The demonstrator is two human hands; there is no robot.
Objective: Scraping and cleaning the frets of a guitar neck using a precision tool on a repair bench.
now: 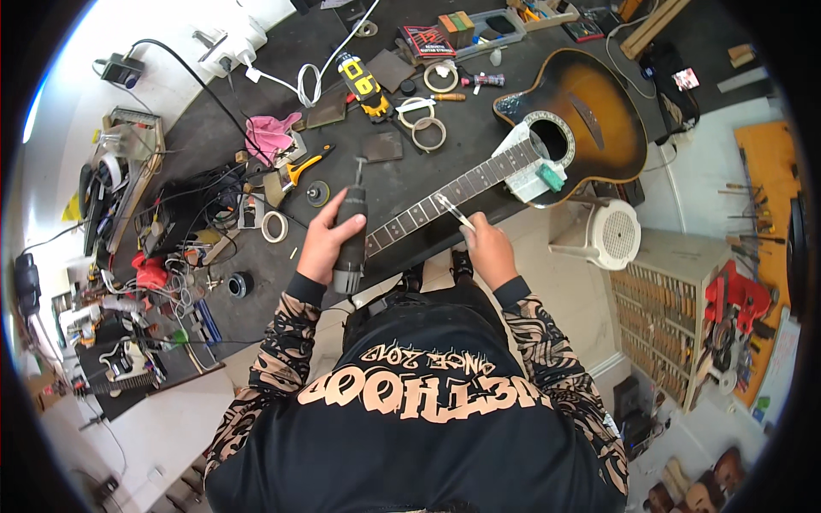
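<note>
My left hand (pixel 321 245) is wrapped round a dark cylindrical rotary tool (pixel 352 227), its thin tip pointing up and away from me. The fingers of my right hand (pixel 491 250) pinch a slim pale tool (pixel 456 213) whose end reaches over the fretboard (pixel 440 201); its exact kind is too small to tell. A sunburst acoustic guitar (pixel 603 90) lies on the dark bench, body to the far right and neck slanting down toward my left hand. White sheeting (pixel 520 178) partly covers its top beside the soundhole, with a small green block (pixel 550 178) on it.
Across the dark bench (pixel 308 218) lie tape rings (pixel 428 134), a yellow-and-black tool (pixel 363 85), a brush (pixel 291 177) and a pink cloth (pixel 272 135). Cables and tools crowd the left. A white stool (pixel 611 235) and a drawer cabinet (pixel 654 316) stand to the right.
</note>
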